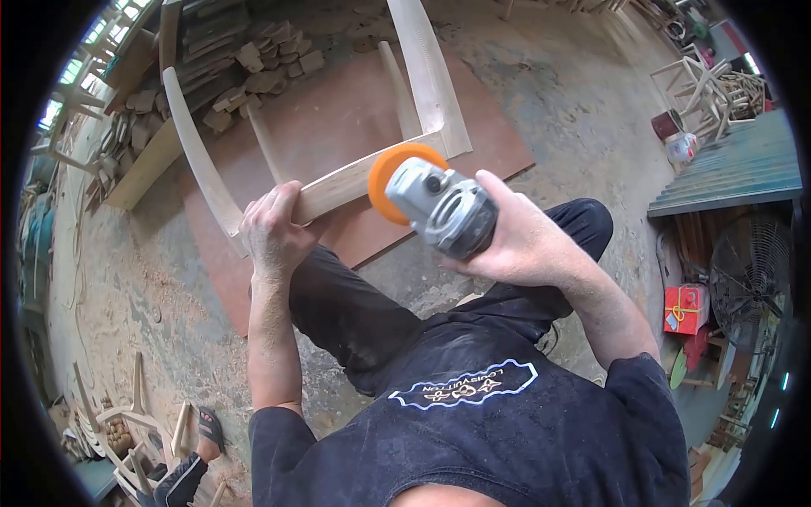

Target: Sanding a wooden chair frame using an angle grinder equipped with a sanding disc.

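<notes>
A pale, unfinished wooden chair frame (342,182) stands in front of me, its curved legs pointing away. My left hand (272,221) is closed round the near left corner, where the rail meets a curved leg. In my right hand (515,237) is a grey angle grinder (448,203) with an orange disc (397,160). The disc overlaps the right part of the near rail in this view; I cannot tell whether it touches the wood. My right fingers are mostly hidden behind the grinder's body.
Under the frame lies a reddish-brown board (329,135) on a dusty concrete floor (194,380). Wood offcuts (270,59) are piled at the far left. At right are a fan (748,279), a red box (686,309) and more chair frames (697,84). Another person's sandalled foot (209,435) shows lower left.
</notes>
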Available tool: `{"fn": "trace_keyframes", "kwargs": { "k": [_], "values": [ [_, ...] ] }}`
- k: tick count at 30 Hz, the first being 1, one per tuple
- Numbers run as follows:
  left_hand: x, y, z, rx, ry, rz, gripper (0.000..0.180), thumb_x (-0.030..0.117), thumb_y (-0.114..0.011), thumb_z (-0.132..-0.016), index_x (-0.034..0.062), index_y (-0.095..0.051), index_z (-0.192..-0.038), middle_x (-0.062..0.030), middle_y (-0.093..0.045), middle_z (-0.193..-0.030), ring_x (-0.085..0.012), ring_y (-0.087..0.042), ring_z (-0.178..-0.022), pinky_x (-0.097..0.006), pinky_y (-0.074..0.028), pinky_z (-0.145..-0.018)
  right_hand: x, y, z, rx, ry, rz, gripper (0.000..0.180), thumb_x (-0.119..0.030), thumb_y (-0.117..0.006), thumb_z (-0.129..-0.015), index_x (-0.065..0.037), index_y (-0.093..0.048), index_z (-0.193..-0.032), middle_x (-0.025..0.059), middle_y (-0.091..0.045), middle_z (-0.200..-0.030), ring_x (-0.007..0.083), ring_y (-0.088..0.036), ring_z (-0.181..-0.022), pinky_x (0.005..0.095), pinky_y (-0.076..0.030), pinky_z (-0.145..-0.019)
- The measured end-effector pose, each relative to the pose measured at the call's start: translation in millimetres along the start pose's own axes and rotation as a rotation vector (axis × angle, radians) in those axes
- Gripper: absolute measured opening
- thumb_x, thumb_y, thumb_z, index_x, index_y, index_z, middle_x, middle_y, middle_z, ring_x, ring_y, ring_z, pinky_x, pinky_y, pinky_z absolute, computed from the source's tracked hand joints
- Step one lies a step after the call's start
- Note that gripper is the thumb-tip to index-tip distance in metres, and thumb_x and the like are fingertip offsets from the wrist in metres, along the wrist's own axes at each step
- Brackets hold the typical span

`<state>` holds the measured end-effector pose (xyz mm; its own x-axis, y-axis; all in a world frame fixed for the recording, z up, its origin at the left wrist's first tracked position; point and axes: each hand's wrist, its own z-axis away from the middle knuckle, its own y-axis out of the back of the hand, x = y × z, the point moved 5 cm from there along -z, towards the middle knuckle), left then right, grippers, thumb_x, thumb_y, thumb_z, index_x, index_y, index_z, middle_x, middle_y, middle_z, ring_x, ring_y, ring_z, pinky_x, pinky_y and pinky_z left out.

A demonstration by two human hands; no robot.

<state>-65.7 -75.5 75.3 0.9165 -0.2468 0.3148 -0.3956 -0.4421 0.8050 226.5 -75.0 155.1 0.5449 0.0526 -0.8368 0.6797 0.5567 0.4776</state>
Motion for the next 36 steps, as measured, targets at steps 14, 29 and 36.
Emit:
{"fn": "trace_keyframes", "kwargs": {
  "k": [14, 29, 36],
  "values": [
    [2.7, -3.9, -3.3, 0.001, -0.037, -0.016, 0.049, 0.04, -0.094, -0.067, 0.0104, -0.07, -0.098, -0.0074, -0.073, -0.086, -0.0278, -0.072, -0.078, -0.04, -0.056, -0.074, 23.2, 16.3, 17.5, 0.164, 0.023, -0.133, 0.065, -0.02, -0.091, -0.074, 0.0, -0.052, -0.123, 0.0117, -0.068, -0.11, 0.0211, -0.068, -0.102, 0.0372, -0.056, -0.092],
    [1.1, -2.6, -0.5, 0.001, -0.059, -0.014, 0.055, 0.039, -0.096, -0.064, 0.0086, -0.069, -0.101, -0.0085, -0.072, -0.086, -0.0293, -0.071, -0.077, -0.04, -0.054, -0.073, 45.4, 46.9, 28.2, 0.264, -0.066, -0.378, 0.057, -0.011, -0.087, -0.079, -0.001, -0.051, -0.121, 0.0116, -0.069, -0.102, 0.0171, -0.072, -0.082, 0.0316, -0.06, -0.08],
    [5.8, -2.0, -0.7, 0.001, -0.067, -0.012, 0.055, 0.038, -0.096, -0.062, 0.0082, -0.069, -0.1, -0.0085, -0.072, -0.087, -0.0297, -0.071, -0.078, -0.04, -0.055, -0.073, 8.0, -4.7, 9.8, 0.044, 0.036, -0.076, 0.066, -0.018, -0.093, -0.074, 0.0, -0.053, -0.123, 0.0118, -0.069, -0.111, 0.0205, -0.068, -0.105, 0.0375, -0.054, -0.095]
  ]
}}
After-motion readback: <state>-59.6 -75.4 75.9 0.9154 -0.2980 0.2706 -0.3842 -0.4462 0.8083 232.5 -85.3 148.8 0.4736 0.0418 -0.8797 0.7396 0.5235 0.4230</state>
